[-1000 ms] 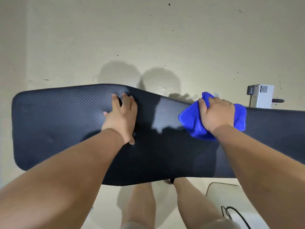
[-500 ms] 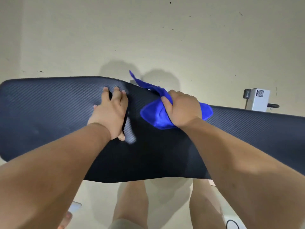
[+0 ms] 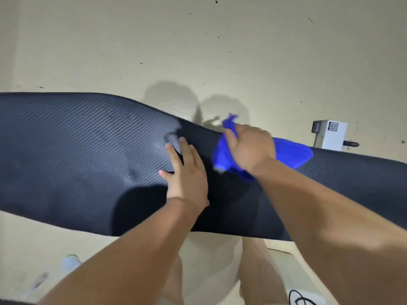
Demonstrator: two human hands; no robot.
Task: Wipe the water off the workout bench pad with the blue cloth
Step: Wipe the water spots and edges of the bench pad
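The long black textured bench pad (image 3: 72, 155) stretches across the view from left to right. My left hand (image 3: 187, 172) lies flat on its middle, fingers apart, holding nothing. Just to the right, my right hand (image 3: 251, 146) grips the bunched blue cloth (image 3: 293, 155) and presses it onto the pad near the far edge. The hand and cloth are blurred by motion. A faint pale sheen shows on the pad beside my left fingertips.
A beige floor lies beyond the pad. A small white box with a QR label (image 3: 330, 135) stands at the far right behind the pad. My bare legs (image 3: 257, 274) and a black cable (image 3: 297, 298) show below the near edge. A white shoe (image 3: 70, 261) sits at lower left.
My right hand swept the cloth left toward my left hand, then back to the right. My left hand stayed flat on the pad's middle.
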